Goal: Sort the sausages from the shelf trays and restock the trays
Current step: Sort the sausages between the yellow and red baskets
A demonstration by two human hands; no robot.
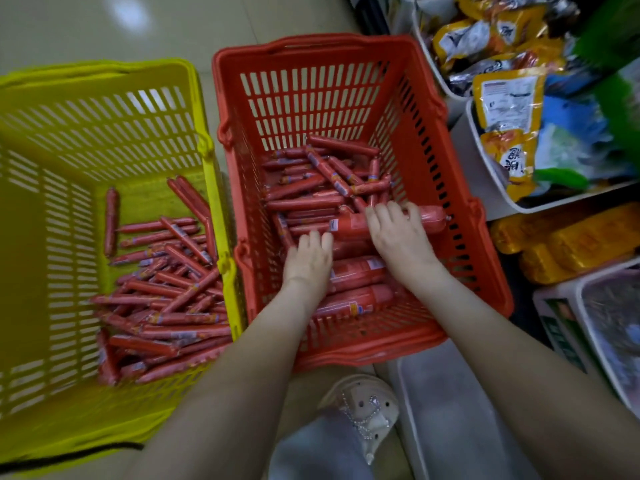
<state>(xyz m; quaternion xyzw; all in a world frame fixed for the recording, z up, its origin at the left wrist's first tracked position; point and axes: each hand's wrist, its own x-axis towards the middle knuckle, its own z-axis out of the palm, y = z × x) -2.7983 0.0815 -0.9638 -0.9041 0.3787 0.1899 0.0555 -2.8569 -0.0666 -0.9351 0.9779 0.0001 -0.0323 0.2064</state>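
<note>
A red basket on the floor holds several thin red sausages at its far end and thick red sausages nearer me. My right hand lies over a thick sausage, fingers curled around it. Palm down, my left hand rests on the pile beside it, its fingers bent among the thin sausages; whether it grips one is hidden. To the left, a yellow basket holds several thin sausages.
White shelf trays at the right hold orange and yellow snack packets. Lower right are yellow packs and another white tray. An empty white tray lies by my shoe on the tiled floor.
</note>
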